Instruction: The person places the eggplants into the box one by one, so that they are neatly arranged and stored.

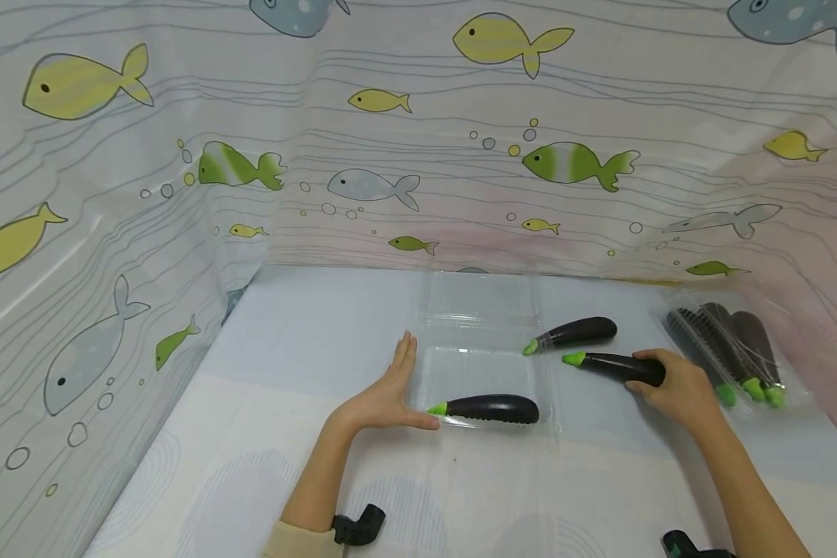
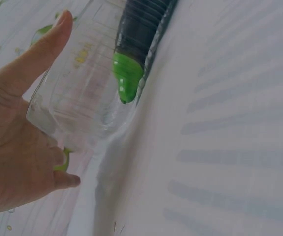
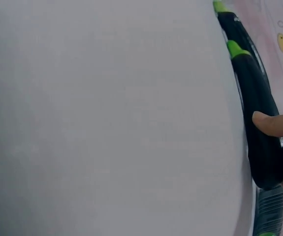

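Observation:
A clear plastic box (image 1: 477, 372) lies unfolded on the table. Along its near side rests a black eggplant (image 1: 498, 408) with a green tip, which also shows in the left wrist view. My left hand (image 1: 384, 395) is spread at the box's left edge, fingers straight and thumb out near the green tip. To the right of the box, my right hand (image 1: 680, 387) grips the thick end of a second eggplant (image 1: 610, 366), green tip pointing left. Thumb on top, it shows in the right wrist view too. Just behind lies a third eggplant (image 1: 586, 332).
A clear package (image 1: 798, 387) with several more dark, green-tipped pieces sits at the right. A fish-patterned sheet (image 1: 425, 139) rises behind and at both sides of the pale tabletop (image 1: 307, 325). Each wrist wears a black device (image 1: 359, 525).

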Motion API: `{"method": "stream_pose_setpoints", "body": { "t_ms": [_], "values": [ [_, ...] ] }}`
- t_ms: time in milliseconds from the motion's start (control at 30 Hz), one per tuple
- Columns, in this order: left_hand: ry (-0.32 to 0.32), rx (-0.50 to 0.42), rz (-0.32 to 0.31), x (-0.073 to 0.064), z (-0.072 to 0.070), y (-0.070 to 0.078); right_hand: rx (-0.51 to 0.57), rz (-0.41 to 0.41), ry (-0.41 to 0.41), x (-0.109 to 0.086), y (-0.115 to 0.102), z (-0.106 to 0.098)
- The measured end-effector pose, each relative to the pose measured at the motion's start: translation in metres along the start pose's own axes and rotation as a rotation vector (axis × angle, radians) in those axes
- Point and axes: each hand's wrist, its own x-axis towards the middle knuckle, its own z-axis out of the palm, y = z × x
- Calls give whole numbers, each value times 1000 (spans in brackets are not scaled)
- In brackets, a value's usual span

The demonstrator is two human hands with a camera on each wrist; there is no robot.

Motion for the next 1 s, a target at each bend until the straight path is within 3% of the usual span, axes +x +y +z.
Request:
{"method": "stream_pose_setpoints", "body": {
  "t_ms": [300,467,633,1000],
  "values": [
    [0,-5,14,0,-1,2,50,-8,102,-14,-3,-2],
    [-4,-4,6,0,-1,3,92,-19,234,-18,-6,-7],
    [5,4,3,0,-1,3,163,-93,344,-21,-16,-17],
    [8,-4,5,1,0,2,217,-217,454,-22,-50,-32]
  ]
}}
